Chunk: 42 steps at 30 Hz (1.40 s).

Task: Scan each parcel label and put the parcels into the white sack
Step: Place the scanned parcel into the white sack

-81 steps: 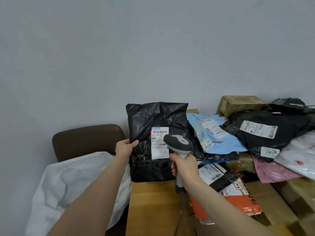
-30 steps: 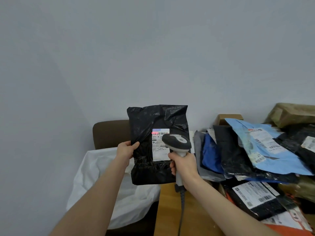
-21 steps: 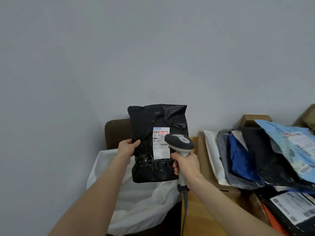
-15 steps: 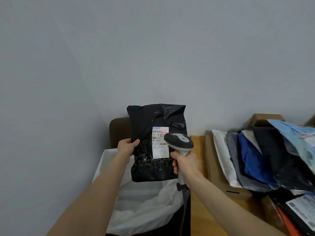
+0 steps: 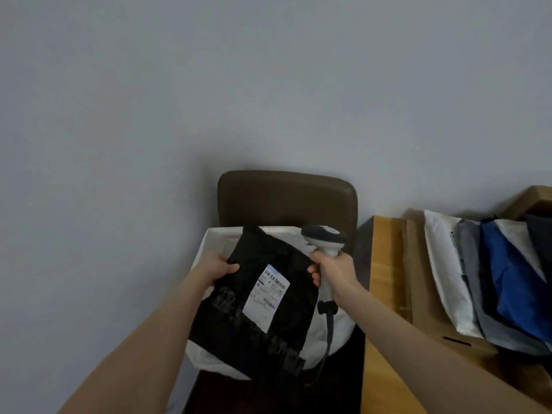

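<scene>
Over white sack (image 5: 215,240) on brown chair (image 5: 286,198): glossy black poly parcel (image 5: 239,324), tilted, white barcode label (image 5: 266,297) facing up. Gripped at its left edge by left hand (image 5: 218,268). Handheld scanner (image 5: 324,240) clasped in right hand (image 5: 334,270).

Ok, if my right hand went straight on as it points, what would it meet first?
Your right hand, gripping the scanner, would probably meet the brown chair back beyond the white sack; depth is unclear.

black parcel (image 5: 254,312) over most of white sack (image 5: 213,243) mouth, scanner cable (image 5: 329,330) hanging alongside, chair back (image 5: 286,198) behind, table (image 5: 385,294) edge right
</scene>
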Tool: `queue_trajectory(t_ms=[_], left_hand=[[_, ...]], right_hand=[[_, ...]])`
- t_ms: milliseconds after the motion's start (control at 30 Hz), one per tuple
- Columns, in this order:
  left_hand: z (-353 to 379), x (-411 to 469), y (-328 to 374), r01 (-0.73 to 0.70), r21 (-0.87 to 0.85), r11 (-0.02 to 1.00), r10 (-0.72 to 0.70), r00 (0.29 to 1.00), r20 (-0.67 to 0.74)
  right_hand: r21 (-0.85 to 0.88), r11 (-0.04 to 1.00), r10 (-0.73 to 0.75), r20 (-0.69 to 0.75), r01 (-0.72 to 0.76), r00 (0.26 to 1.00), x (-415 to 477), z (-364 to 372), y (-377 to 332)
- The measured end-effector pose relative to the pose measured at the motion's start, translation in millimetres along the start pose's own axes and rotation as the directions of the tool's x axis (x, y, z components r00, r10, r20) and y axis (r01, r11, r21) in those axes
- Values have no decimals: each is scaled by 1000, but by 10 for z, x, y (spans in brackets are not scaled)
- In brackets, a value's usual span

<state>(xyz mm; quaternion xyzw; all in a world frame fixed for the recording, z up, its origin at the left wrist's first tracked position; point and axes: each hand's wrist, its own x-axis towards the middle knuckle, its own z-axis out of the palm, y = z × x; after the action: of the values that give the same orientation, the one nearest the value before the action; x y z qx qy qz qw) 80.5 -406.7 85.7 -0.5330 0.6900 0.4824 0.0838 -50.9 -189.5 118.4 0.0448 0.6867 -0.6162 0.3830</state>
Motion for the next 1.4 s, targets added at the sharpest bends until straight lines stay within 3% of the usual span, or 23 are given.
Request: queue_trajectory(t_ms=[133, 233, 333, 567, 633, 700, 800, 900, 967, 1067, 1400], left_hand=[[242, 469, -425, 167, 37, 985, -168, 985, 40], [461, 864, -712, 220, 61, 974, -218, 975, -37], [606, 1250, -863, 196, 164, 967, -167, 970, -174], [899, 1758, -922, 11, 107, 994, 27, 938, -345], [1061, 1771, -1040, -2, 315, 949, 108, 942, -319], [1220, 1716, -1172, -22, 611, 791, 217, 944, -248], [1466, 1745, -1346, -96, 786, 611, 344, 926, -154], [1579, 1908, -1439, -80, 829, 554, 328, 936, -129], [1609, 2032, -1524, -44, 857, 513, 228, 970, -87], [1560, 2055, -1536, -16, 804, 595, 144, 986, -86], [1445, 1246, -619, -217, 799, 561, 367, 930, -5]], right_hand=[[-51, 994, 100, -13, -101, 995, 352, 156, 286], [-67, 985, 155, -18, -156, 988, 611, 246, 490], [-74, 979, 186, -43, -189, 982, 888, 338, 661], [-66, 959, 273, -65, -277, 960, 1462, 535, 1032], [-61, 952, 293, -79, -298, 953, 1559, 558, 1161], [-75, 942, 321, -93, -328, 942, 1619, 572, 1268], [-67, 931, 353, -86, -359, 932, 1676, 594, 1375], [-52, 932, 355, -77, -360, 932, 1743, 595, 1460], [-48, 936, 345, -85, -349, 935, 1768, 562, 1501], [-38, 938, 339, -107, -345, 935, 1751, 498, 1501], [53, 959, 284, -95, -280, 954, 1027, 241, 1002]])
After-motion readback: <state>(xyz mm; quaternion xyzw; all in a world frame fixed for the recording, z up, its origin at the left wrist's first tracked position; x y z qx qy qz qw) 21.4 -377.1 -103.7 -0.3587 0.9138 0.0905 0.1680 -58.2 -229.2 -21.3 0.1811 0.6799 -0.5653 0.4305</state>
